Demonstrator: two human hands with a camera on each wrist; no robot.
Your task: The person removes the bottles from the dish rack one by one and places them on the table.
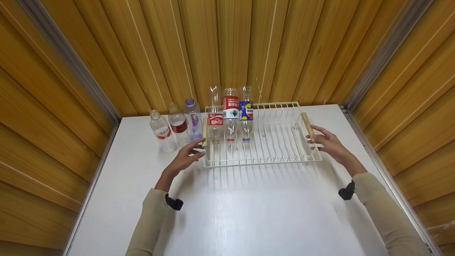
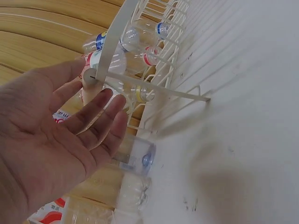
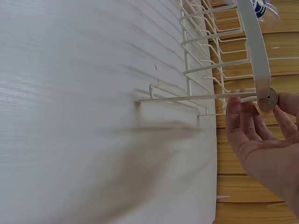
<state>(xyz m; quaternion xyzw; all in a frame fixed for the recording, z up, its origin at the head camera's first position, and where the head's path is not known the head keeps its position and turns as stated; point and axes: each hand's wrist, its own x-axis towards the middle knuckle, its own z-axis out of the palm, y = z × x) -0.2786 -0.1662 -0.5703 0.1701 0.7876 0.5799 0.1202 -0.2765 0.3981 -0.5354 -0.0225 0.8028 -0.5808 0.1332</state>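
A cream wire dish rack [image 1: 280, 163] stands on the white table with a wooden handle at each side. My left hand [image 1: 185, 156] pinches the near end of the left handle [image 1: 204, 131] between thumb and forefinger, its other fingers hanging loose. At the right handle [image 1: 308, 126], my right hand [image 1: 328, 144] holds the near end lightly; in the right wrist view the other fingers [image 3: 250, 123] reach below the handle. Three empty bottles lie neck down in the rack's left part: a red-labelled cola bottle [image 1: 215, 119], another red-labelled bottle [image 1: 231, 110] and a blue-and-yellow-labelled one [image 1: 246, 111].
Left of the rack, three more clear plastic bottles stand upright: one with a white-and-red label [image 1: 162, 132], one with a dark red label [image 1: 179, 127] and a purple-capped one [image 1: 193, 119]. Wood-patterned panels [image 1: 231, 46] enclose the table [image 1: 249, 217] at the back and sides.
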